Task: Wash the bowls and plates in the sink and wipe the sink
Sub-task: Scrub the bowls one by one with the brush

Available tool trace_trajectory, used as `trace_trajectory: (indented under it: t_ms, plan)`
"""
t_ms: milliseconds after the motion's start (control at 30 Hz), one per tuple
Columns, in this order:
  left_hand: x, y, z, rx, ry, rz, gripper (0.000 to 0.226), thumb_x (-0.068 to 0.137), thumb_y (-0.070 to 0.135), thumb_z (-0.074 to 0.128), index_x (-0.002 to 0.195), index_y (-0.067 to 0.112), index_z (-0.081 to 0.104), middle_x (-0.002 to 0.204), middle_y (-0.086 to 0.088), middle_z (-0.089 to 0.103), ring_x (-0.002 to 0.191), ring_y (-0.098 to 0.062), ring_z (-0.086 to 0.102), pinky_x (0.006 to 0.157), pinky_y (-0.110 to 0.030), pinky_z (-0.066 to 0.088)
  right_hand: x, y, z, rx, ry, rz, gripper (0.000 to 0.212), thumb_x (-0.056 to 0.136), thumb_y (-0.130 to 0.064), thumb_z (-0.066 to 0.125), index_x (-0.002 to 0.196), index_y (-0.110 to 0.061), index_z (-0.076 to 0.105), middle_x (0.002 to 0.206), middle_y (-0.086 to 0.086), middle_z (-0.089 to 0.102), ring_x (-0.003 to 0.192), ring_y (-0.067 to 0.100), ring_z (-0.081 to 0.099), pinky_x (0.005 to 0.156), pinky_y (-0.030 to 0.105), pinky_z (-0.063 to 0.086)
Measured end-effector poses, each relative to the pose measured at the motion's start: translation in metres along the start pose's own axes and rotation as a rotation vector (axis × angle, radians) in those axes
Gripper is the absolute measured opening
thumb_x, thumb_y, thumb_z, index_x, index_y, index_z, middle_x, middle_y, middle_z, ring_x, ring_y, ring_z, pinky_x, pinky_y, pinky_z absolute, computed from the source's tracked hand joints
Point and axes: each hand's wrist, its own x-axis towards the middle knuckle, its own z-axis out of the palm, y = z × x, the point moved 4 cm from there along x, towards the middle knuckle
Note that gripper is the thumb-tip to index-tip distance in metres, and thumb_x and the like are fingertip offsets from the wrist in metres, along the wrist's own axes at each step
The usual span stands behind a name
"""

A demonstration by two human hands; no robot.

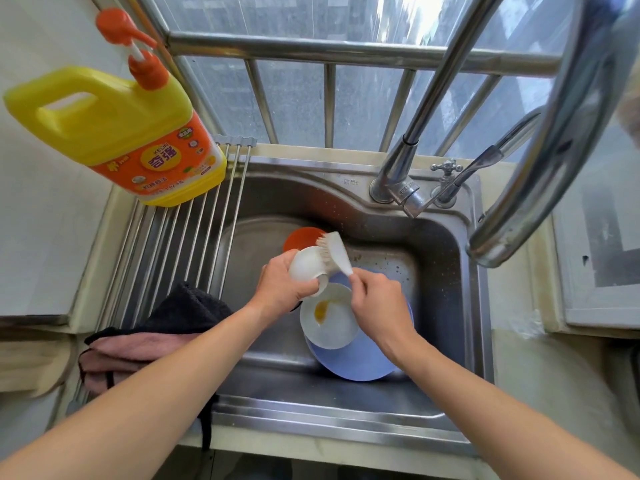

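Observation:
My left hand (278, 285) grips a small white bowl (306, 265), tipped on its side above the steel sink (440, 306). My right hand (375, 304) holds a white dish brush (334, 252) by its handle, and the bristles press against the bowl's outside. Below the hands a second white bowl (329, 323) with a yellow-orange smear sits on a blue plate (360, 365) on the sink floor. An orange dish (299, 237) lies at the back of the sink, partly hidden by the held bowl.
A yellow detergent bottle (117, 133) with an orange pump stands on the roll-up drying rack (180, 244) left of the sink. A dark and pink cloth (149, 337) drapes over the rack's near end. The tall faucet (408, 168) and a thick spout (540, 174) rise at the right.

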Motion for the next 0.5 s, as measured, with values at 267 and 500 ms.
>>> trace_trajectory:
  t_ms: [267,500]
  plan:
    - [0.002,0.003,-0.001,-0.045,-0.050,0.012,0.047,0.062,0.018,0.088,0.103,0.034,0.069,0.096,0.007,0.074,0.095,-0.018,0.070,0.082,-0.038,0.061,-0.020,-0.001,-0.003,0.152,-0.014,-0.159,0.029,0.105,-0.031,0.050,0.126,-0.039,0.069,0.065,-0.010,0.067,0.059,0.013,0.058,0.055,0.032,0.046]
    - [0.001,-0.004,0.001,-0.143,-0.038,-0.036,0.055,0.060,0.020,0.091,0.110,0.031,0.070,0.102,0.006,0.076,0.098,-0.014,0.071,0.089,-0.043,0.060,-0.015,-0.014,0.002,0.106,-0.046,-0.209,0.029,0.105,-0.034,0.048,0.125,-0.039,0.068,0.060,-0.009,0.062,0.057,0.015,0.056,0.053,0.032,0.044]
